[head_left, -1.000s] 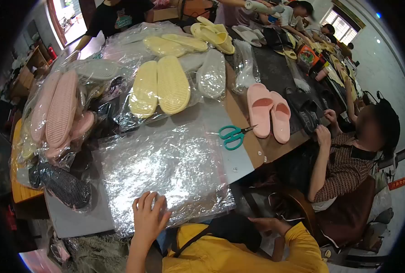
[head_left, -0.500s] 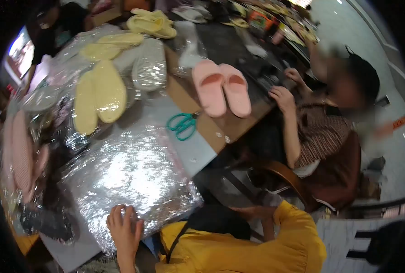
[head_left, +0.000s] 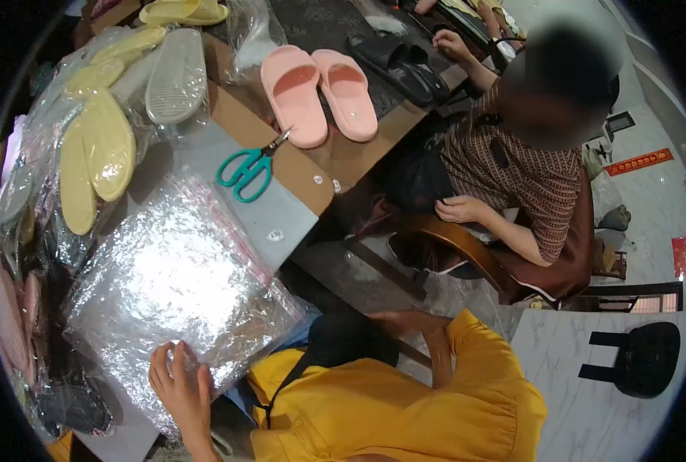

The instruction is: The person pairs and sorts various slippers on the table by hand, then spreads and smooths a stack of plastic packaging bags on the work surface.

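Observation:
My left hand [head_left: 179, 389] lies on a stack of clear plastic bags [head_left: 166, 277], its fingers apart on the front edge of the shiny film. My right hand [head_left: 397, 322] is low beside the black pouch or cloth [head_left: 354, 341] at my waist; its fingers are hidden. Beyond the bags, scissors with green handles [head_left: 244, 175] rest on the grey board and cardboard, their blades close to a pair of pink slippers [head_left: 295, 96]. Yellow slippers in clear wrap [head_left: 110, 146] lie at the left of the bags.
A co-worker in a patterned top [head_left: 512, 165] sits on a chair with a curved wooden arm [head_left: 458, 246] at the right. Black slippers [head_left: 400, 65] lie near that person. Wrapped pink slippers [head_left: 8, 316] and a wrapped dark slipper [head_left: 73, 408] crowd the left edge.
My view has turned, so the table things sit further left and higher. One co-worker's hand has dropped from the table to the lap. My left hand stays on the bags.

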A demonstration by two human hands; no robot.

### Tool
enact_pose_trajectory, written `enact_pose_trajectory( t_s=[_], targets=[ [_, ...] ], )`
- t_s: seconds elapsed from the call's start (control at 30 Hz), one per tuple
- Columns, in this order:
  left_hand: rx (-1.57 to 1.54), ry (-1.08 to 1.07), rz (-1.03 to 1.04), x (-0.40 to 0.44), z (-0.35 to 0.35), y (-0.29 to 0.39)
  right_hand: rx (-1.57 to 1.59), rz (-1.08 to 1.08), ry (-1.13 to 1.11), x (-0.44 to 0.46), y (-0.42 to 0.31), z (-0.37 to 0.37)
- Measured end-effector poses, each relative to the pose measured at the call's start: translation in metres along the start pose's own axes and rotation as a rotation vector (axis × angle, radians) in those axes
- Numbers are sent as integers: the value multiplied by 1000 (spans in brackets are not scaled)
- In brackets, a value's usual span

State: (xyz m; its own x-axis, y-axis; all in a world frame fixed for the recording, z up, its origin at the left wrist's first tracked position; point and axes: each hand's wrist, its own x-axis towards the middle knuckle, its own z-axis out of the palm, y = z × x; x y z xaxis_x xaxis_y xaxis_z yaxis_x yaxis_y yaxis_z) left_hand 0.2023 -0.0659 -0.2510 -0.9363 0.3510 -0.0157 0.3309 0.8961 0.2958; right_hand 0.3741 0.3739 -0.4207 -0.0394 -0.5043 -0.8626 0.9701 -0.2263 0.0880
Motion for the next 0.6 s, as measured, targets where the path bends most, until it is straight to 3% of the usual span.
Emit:
enact_pose_trajectory(
  t_s=[0.13,0.23,0.33,0.43,0.6],
  targets=[
    [29,8,4,0,0,1,-129,-106,-12,29,5,-28],
    [18,4,17,1,0,1,-140,-74,135,35,-4,-22],
    [34,9,9,1,2,0,-133,-160,-13,26,-8,-12],
    [22,6,2,0,3,0,-96,-64,62,11,-17,5],
    [15,22,17,0,2,-1,-282,-133,148,15,-16,-8]
  ],
)
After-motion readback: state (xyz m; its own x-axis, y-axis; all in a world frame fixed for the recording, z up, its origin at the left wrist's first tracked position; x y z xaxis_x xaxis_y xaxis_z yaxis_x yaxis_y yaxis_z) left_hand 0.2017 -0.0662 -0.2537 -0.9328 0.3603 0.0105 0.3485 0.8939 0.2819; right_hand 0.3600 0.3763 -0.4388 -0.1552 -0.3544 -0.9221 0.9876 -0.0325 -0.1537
